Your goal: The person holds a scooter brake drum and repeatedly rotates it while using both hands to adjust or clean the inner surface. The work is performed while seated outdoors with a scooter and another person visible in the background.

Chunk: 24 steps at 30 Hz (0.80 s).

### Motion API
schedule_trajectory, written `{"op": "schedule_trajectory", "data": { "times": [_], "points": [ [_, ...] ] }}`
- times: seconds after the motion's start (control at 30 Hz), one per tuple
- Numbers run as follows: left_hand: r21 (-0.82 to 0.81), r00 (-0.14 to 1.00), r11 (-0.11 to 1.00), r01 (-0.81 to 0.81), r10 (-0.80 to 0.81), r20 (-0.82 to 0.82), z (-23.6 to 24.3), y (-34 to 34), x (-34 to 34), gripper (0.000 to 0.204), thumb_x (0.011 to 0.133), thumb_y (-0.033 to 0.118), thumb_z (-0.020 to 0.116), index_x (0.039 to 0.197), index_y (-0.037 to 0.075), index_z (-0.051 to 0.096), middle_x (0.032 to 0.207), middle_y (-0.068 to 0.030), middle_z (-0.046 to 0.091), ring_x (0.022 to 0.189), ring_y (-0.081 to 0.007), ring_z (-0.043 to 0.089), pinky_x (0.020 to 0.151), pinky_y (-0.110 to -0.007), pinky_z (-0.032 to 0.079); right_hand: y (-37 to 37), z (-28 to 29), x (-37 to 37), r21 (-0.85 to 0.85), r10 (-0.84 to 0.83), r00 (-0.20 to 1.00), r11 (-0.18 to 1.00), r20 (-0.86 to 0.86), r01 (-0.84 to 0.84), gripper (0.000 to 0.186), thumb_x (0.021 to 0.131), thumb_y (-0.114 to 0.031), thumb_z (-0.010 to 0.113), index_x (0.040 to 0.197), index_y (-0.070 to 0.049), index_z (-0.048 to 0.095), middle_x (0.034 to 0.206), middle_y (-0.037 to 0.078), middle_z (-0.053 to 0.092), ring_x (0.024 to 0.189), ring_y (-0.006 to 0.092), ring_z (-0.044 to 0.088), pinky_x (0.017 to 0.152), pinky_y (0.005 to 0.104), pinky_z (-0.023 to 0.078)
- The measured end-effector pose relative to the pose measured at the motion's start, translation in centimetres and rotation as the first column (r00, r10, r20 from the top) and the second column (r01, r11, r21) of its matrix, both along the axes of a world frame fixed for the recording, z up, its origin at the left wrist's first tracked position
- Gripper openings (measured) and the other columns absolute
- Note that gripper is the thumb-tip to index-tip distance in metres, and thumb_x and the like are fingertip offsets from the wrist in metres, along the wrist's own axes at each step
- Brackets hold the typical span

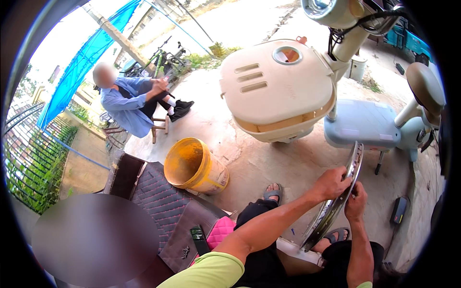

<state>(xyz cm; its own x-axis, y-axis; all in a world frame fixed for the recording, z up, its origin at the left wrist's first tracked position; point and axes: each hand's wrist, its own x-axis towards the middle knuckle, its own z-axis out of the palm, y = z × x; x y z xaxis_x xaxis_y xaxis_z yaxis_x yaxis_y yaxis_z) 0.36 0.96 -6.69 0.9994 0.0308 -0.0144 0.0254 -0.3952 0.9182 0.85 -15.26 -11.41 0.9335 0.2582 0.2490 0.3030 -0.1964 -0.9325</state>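
A bare silver wheel rim (319, 229) stands on edge between my legs, seen nearly side-on. My left hand (332, 184) is closed on its upper part from the left, fingers curled at the edge. Just below and to the right, my right hand (356, 201) pinches the same rim from the other side. Whether a small part sits between my fingertips is too small to tell. The rim's lower end is down by my sandalled foot, near a pale ledge (294, 249).
Ahead stands a scooter with a cream front basket (278, 91) and a grey-blue footboard (362, 122). A yellow bucket (218, 175) is to the left, beside a quilted dark seat (161, 197) bearing a phone (199, 239) and keys (185, 252). A black box (398, 210) lies right. A person (126, 103) sits farther off.
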Motion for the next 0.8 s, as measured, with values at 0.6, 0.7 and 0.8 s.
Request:
{"op": "schedule_trajectory", "data": {
  "times": [0.6,0.7,0.8],
  "points": [
    [-0.048,0.998,0.996,-0.07,0.069,-0.013,2.9,0.0,-0.8,0.03,0.085,0.025,0.065,0.105,0.002,0.063,0.079,-0.0215,0.065,0.071,-0.0345,0.065,0.067,-0.044,0.049,-1.0,-1.8,0.6,0.104,-0.033,0.996,0.994,-0.082,0.041,0.012,0.089,-0.006,0.068,0.097,-0.001,0.06,0.082,0.001,0.065,0.076,0.0069,0.061,0.069,0.024,0.049],
    [-0.04,0.992,0.999,0.003,0.002,0.127,2.8,0.4,-1.1,0.032,0.085,0.023,0.065,0.111,0.006,0.065,0.082,-0.02,0.068,0.074,-0.0354,0.067,0.07,-0.044,0.05,-1.2,-1.5,0.9,0.161,-0.034,0.992,0.985,-0.118,0.053,0.011,0.09,-0.007,0.069,0.096,-0.003,0.06,0.086,0.001,0.065,0.077,0.0065,0.06,0.068,0.0238,0.048],
    [0.059,0.978,0.994,0.087,-0.097,0.185,1.7,0.1,-1.1,0.03,0.085,0.021,0.064,0.112,0.009,0.067,0.086,-0.019,0.07,0.079,-0.0366,0.068,0.073,-0.044,0.052,-0.9,-1.6,1.2,0.231,-0.015,0.994,0.972,-0.112,0.041,0.01,0.09,-0.006,0.069,0.097,-0.003,0.061,0.089,0.001,0.065,0.078,0.007,0.06,0.071,0.0232,0.049]
  ]
}}
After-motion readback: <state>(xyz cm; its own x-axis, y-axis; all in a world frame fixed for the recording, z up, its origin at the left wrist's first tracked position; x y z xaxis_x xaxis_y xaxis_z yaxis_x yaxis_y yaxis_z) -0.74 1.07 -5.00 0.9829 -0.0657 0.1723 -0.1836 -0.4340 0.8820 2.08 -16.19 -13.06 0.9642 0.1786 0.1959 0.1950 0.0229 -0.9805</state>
